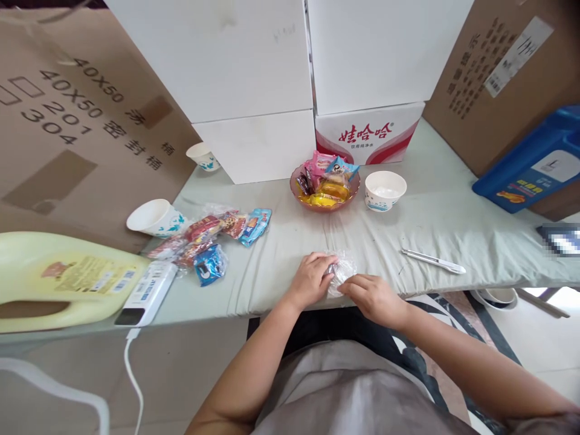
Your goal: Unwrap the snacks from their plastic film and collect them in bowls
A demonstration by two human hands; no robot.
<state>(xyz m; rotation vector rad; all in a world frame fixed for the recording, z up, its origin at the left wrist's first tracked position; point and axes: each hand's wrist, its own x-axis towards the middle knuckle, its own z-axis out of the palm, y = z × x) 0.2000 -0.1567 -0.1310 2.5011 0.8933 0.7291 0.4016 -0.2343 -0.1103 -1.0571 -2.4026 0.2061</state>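
Close to the table's front edge, a crumpled clear plastic wrapper (343, 270) lies between my two hands. My left hand (313, 275) is closed on its left side, with the thumb and fingers pinching the film and something small and dark showing by the fingertips. From the right, my right hand (372, 296) pinches the lower right part of the same wrapper. Beyond the hands stands a pink glass bowl (312, 205) with wrapped snacks in it. A paper bowl (385, 184) is beside it on the right, with something clear inside.
Wrapped snacks (203, 229) lie in a pile at left, near a tipped paper cup (154, 217). A power bank (149, 293) with a cable and a yellow jug (67, 278) are at far left. A pen (432, 261) and a blue jug (530, 160) lie right. Boxes (367, 136) line the back.
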